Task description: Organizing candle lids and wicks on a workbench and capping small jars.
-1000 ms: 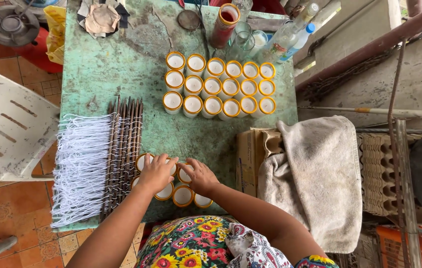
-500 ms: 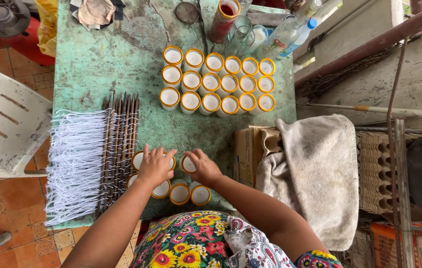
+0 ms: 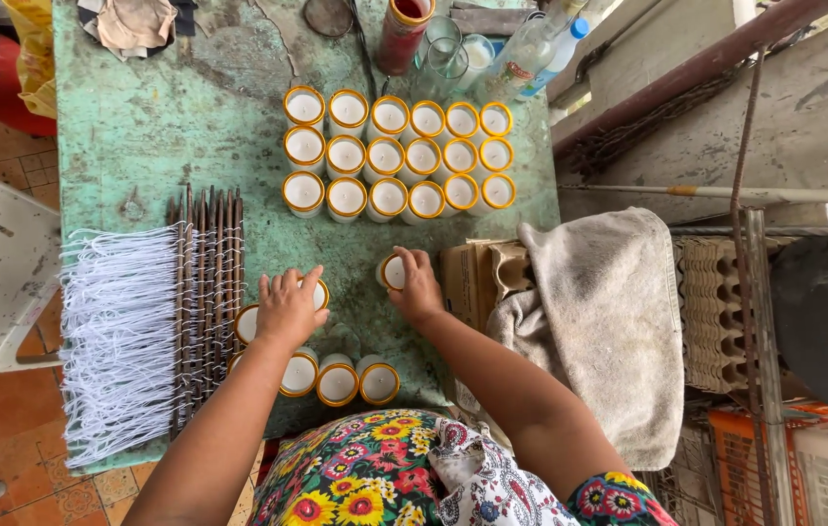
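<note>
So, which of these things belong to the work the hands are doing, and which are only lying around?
In the work:
- left hand over a candle cup
- right hand holding a candle cup
- near cups
- filled cup rows

Lying about:
- wick sticks
- grey cloth
- plastic bottle
- red can
- egg trays

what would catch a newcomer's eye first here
Likely the block of yellow-rimmed cups filled with white, in three neat rows on the far part of the green table. Nearer, the right hand holds one cup and the left hand rests on others, beside a fan of white strings.
</note>
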